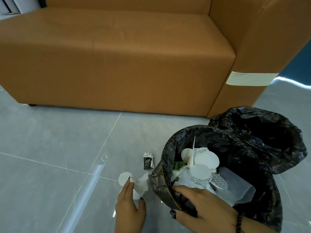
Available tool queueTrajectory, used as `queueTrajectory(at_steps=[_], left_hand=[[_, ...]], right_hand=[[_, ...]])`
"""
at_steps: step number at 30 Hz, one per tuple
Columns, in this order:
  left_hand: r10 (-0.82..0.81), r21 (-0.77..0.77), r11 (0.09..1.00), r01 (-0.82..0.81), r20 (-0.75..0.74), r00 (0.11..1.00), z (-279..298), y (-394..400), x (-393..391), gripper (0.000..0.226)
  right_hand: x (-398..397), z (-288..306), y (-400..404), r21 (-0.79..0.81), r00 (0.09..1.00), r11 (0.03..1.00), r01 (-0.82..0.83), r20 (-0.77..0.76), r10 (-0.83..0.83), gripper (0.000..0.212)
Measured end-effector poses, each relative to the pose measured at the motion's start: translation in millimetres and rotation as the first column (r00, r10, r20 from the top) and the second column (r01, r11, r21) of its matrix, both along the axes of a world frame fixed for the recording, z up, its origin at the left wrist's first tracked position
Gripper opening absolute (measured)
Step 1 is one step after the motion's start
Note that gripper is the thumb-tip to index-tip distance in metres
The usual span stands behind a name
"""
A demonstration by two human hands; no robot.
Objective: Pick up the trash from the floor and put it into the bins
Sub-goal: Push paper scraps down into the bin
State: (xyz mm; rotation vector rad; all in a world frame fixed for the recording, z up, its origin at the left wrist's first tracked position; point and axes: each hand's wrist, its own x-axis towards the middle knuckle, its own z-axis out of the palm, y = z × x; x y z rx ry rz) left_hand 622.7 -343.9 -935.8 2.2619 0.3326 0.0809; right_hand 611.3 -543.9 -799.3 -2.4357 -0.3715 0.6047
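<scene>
**Gathering floor litter beside two lined bins**

Reaching down at lower centre: left hand (129,204), fingers straight and pressed together, fingertips (129,179) touching a white paper disc (124,178) flat on the grey tiled floor (50,157); thumb set apart toward the right. Just beside the disc, to its right: crumpled white tissue (142,182), lying against the outer wall of the near bin. Beyond these, still on the floor and close to the bin: crumpled black-and-white wrapper (148,160).

Resting at lower right: right hand (200,211), fingers curled over the near rim of the near bin (165,165), thumb outside on the black liner, gripping rim and liner together; dark bead bracelet (239,222) at the wrist.

Held inside the near bin: several white paper discs, patterned paper pieces, a green scrap (178,165), a translucent plastic container (235,187). Touching it behind and to the right: far bin (262,140), likewise lined in black plastic; contents too dark to make out, possibly none.

Filling the background: tan sofa (117,61), pale tape strip (249,79) across its right arm.
</scene>
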Motion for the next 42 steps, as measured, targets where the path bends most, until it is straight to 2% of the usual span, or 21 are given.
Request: queueTrajectory(at_steps=[4,6,9,11,12,14,17,18,20,22,25,27,29,31,34,37,40,42], left_hand=[[0.089,-0.142,0.988,-0.058,0.226,0.97,60,5,-1,0.057],[0.097,-0.219,0.975,-0.037,0.273,0.957,94,7,0,0.059],[0.034,-0.329,0.94,0.086,0.343,0.939,138,2,-3,0.059],[-0.021,-0.4,0.896,0.194,0.398,0.917,159,-5,-7,0.053],[-0.044,-0.455,0.855,0.249,0.414,0.909,167,-9,-9,0.049],[-0.088,-0.558,0.756,0.342,0.431,0.898,175,-18,-13,0.036],[-0.108,-0.622,0.675,0.396,0.449,0.887,175,-25,-14,0.012],[-0.072,-0.659,0.658,0.364,0.427,0.901,171,-25,-11,0.008],[0.031,-0.708,0.664,0.241,0.348,0.937,158,-20,-4,0.021],[0.107,-0.711,0.697,0.091,0.229,0.968,141,-11,5,0.028],[0.15,-0.591,0.801,-0.093,0.048,0.988,104,7,16,0.024],[0.171,-0.479,0.856,-0.194,-0.093,0.981,66,18,17,0.024],[0.193,-0.365,0.89,-0.272,-0.24,0.951,28,27,13,0.025],[0.193,-0.283,0.916,-0.283,-0.307,0.932,-4,35,12,0.026],[0.129,-0.189,0.962,-0.199,-0.329,0.936,-27,40,25,0.022],[0.063,-0.059,0.994,-0.091,-0.368,0.928,-41,39,40,0.015],[0.048,0.157,0.988,0.002,-0.312,0.949,-45,38,55,0.028],[-0.014,0.284,0.954,0.101,-0.291,0.956,-45,42,64,0.039]], right_hand=[[2,7,-1,0.13,0.992,0.984,0.12,-0.053,-0.114,0.058],[1,15,-1,0.21,0.978,0.955,0.208,-0.055,-0.201,0.061],[0,26,0,0.311,0.939,0.913,0.265,0.132,-0.318,0.077],[2,32,5,0.294,0.927,0.932,0.211,0.243,-0.286,0.092],[3,36,8,0.283,0.924,0.942,0.178,0.28,-0.258,0.093],[8,39,11,0.3,0.895,0.946,0.125,0.378,-0.238,0.079],[13,31,10,0.375,0.793,0.921,0.104,0.528,-0.305,0.038],[14,27,7,0.399,0.771,0.909,0.121,0.539,-0.339,0.031],[16,19,-1,0.419,0.766,0.887,0.194,0.501,-0.404,0.025],[17,15,-12,0.381,0.781,0.879,0.288,0.438,-0.446,0.031],[14,7,-23,0.183,0.865,0.901,0.393,0.26,-0.43,0.053],[8,3,-27,0.056,0.887,0.9,0.431,0.154,-0.435,0.071],[-3,2,-24,0.029,0.891,0.901,0.434,0.134,-0.434,0.076],[-13,2,-15,0.059,0.899,0.914,0.401,0.17,-0.405,0.068],[-22,4,-1,0.044,0.925,0.959,0.281,0.253,-0.283,0.054],[-24,-2,0,-0.112,0.95,0.983,0.148,0.292,-0.11,0.068],[-22,-4,-1,-0.117,0.932,0.983,0.139,0.351,-0.09,0.069],[-22,-6,-2,-0.126,0.937,0.982,0.14,0.337,-0.09,0.073]])
